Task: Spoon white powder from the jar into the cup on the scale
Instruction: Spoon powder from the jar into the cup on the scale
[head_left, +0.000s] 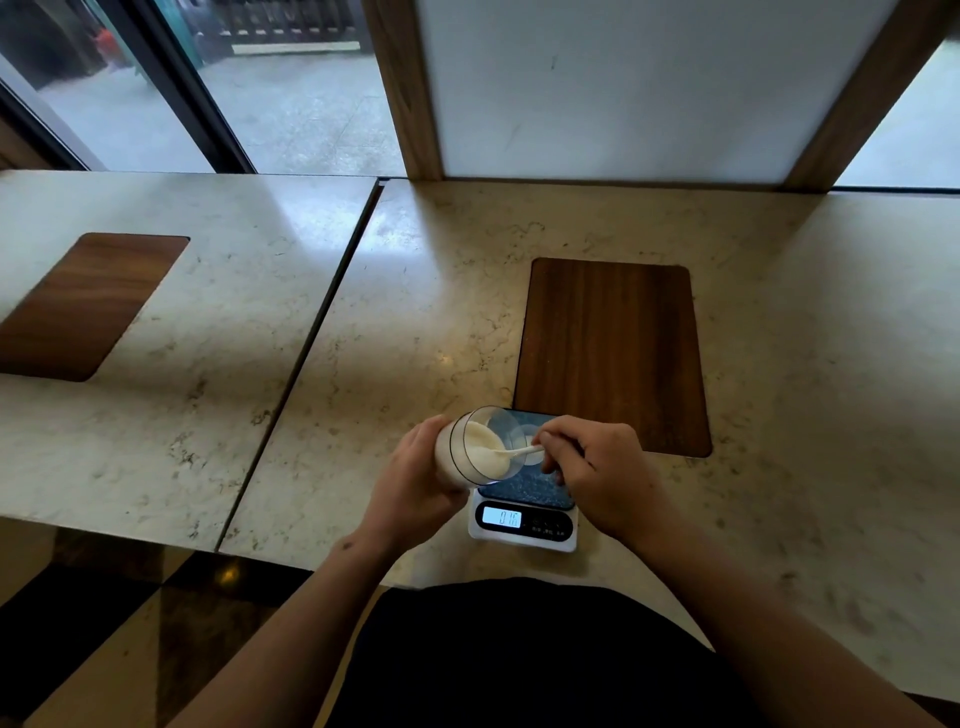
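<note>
My left hand (415, 483) grips a clear jar (475, 449) of white powder, tilted with its mouth toward the right, above the left part of the scale (524, 519). My right hand (597, 467) pinches a white spoon (519, 453) whose bowl reaches into the jar's mouth and touches the powder. A small clear cup (532, 441) stands on the scale's dark platform, mostly hidden behind the jar rim and my right fingers. The scale's lit display shows digits I cannot read surely.
The scale sits near the front edge of a marble counter (441, 312). A dark wooden inlay (613, 353) lies just behind it, and another wooden inlay (88, 301) is on the left slab. A seam (322, 322) divides the two slabs. Windows and a white panel stand behind.
</note>
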